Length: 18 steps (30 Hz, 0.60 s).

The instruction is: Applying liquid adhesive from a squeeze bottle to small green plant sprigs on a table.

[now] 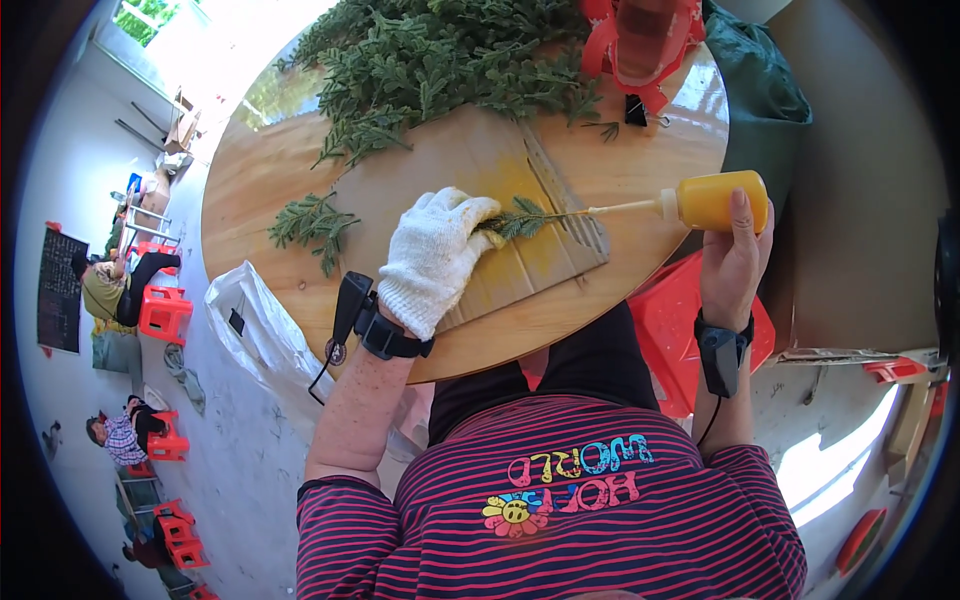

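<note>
My left hand, in a white knitted glove with yellow-stained fingertips, pinches a small green fir sprig. The sprig points right over a cardboard sheet smeared with yellow. My bare right hand grips a squeeze bottle of yellow-orange liquid, tipped on its side. Its long pale nozzle reaches left, and the tip is at the sprig's stem end; whether they touch I cannot tell. A loose fir sprig lies on the table left of the cardboard.
A large pile of fir sprigs covers the far side of the round wooden table. At the far right stands a red holder beside a black binder clip. A white bag hangs at the left edge; a red stool stands below right.
</note>
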### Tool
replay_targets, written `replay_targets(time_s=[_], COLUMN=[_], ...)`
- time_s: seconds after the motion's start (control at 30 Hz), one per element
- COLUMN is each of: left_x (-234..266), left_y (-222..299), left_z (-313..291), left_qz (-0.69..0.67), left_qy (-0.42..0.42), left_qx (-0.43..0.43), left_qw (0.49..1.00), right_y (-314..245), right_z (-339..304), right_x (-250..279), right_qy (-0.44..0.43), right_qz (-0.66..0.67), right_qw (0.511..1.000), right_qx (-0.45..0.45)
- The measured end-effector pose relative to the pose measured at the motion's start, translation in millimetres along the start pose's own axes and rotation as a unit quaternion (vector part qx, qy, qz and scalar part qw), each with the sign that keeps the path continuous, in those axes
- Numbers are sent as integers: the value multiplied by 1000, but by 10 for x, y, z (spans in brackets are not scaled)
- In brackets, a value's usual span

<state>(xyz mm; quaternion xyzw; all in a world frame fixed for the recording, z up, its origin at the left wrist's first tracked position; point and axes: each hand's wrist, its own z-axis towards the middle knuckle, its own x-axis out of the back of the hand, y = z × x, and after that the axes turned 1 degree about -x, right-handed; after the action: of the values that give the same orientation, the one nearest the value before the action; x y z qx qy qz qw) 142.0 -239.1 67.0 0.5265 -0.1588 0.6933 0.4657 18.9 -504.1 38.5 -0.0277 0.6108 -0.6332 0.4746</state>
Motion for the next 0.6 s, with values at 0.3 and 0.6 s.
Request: replay_targets(time_s=[0.3, 0.6], left_x=[63, 877], left_y=[-32, -532], left_z=[-123, -555], left_qz=[22, 188], left_qy=[60, 117], left_qx=[7, 97], left_qw=[998, 970], right_y=[42, 165], right_z=[-14, -132], right_x=[314, -59], right_qy=[-5, -19], right_qz=[51, 118], right_qw=[999, 991], right_qx=[-17, -54])
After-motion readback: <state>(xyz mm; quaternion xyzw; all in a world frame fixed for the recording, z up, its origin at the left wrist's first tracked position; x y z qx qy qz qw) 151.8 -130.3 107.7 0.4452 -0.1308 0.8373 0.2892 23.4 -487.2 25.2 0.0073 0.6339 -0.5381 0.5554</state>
